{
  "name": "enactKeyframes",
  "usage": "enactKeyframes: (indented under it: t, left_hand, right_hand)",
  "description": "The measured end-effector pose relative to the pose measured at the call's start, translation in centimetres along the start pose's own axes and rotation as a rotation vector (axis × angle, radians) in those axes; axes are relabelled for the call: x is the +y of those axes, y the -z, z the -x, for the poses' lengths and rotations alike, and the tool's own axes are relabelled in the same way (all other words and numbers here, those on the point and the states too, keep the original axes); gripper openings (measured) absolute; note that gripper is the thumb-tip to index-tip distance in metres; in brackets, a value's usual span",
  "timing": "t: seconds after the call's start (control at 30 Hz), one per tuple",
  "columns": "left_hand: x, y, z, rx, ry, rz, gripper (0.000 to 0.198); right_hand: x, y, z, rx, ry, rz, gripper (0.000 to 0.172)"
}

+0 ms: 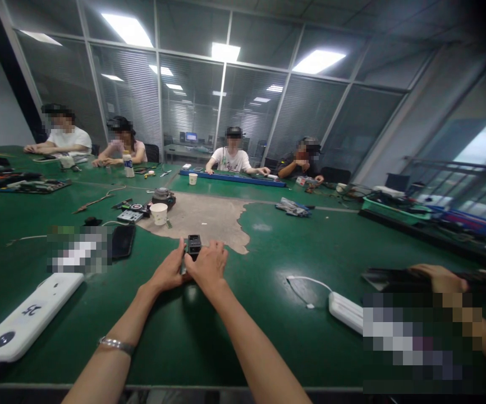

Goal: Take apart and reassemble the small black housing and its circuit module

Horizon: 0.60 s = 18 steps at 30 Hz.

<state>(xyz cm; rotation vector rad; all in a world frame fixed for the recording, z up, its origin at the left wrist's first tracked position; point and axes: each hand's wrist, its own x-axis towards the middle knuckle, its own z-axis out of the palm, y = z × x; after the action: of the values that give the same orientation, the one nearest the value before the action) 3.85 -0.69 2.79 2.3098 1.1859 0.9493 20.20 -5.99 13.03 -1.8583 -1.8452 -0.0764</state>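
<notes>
A small black box-like part (194, 245) with openings in its face is held between my two hands, low over the green table. My left hand (170, 269), with a metal bracelet on the wrist, is closed on the part's left side. From the right, my right hand (207, 262) grips the same part, its fingers bent over the right edge and its thumb at the near side. The undersides of both hands and the lower end of the part are hidden.
Beyond my hands lie a paper cup (159, 214), a black phone (123, 241) and a bare brown patch. A white device (30, 317) is at left; another (346, 312) with a cable is at right, near another person's hand (440, 278). People sit across the table.
</notes>
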Motion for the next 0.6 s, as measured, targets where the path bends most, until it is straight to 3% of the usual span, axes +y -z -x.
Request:
enactKeyframes:
  t: [0.3,0.43,0.6]
  left_hand:
    - [0.6,0.5,-0.2,-0.026,-0.009,-0.018,0.124]
    - [0.6,0.4,-0.2,-0.02,0.014,-0.007,0.128]
    - [0.5,0.2,-0.2,-0.013,0.037,0.006,0.124]
  right_hand:
    - [1.2,-0.6,0.7,-0.171,-0.061,-0.001,0.05]
    - [1.4,-0.2,0.7,-0.128,-0.031,0.007,0.06]
    - [0.8,-0.3,0.1,-0.079,-0.009,0.003,0.053]
